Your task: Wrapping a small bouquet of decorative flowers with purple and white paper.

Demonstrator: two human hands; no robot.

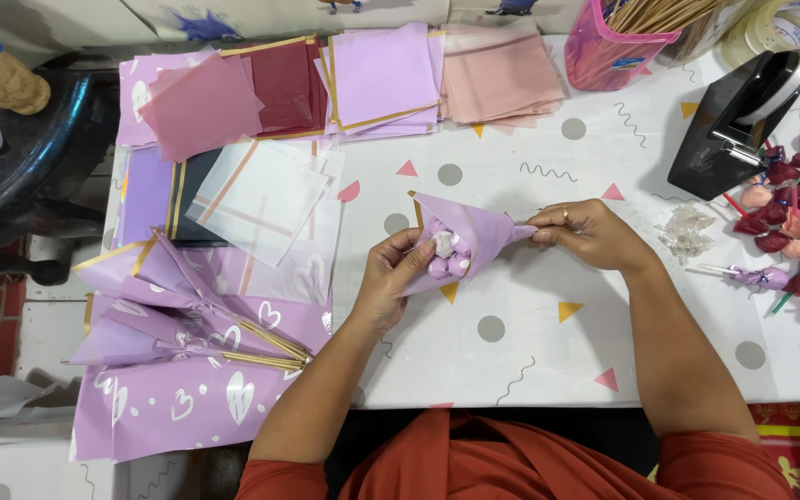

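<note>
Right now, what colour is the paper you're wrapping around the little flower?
Light purple, with a thin gold edge: the wrapping paper pinched by both hands shows best in the head view.

Two hands wrapping a small lilac bouquet at frame centre

The left hand [393,273] cups the paper cone [469,243] around wrapped sweets [446,252]; the right hand [585,233] pinches its pointed end above the patterned worktop [530,361].

Looks like a small gift-wrapping craft workspace: stacked wrapping-paper sheets [344,79] in lilac, pink and maroon, a black tape dispenser [738,125], a pink cup of wooden sticks [618,42], finished paper cones [187,319] piled on a confetti-patterned tablecloth [530,343].
</note>
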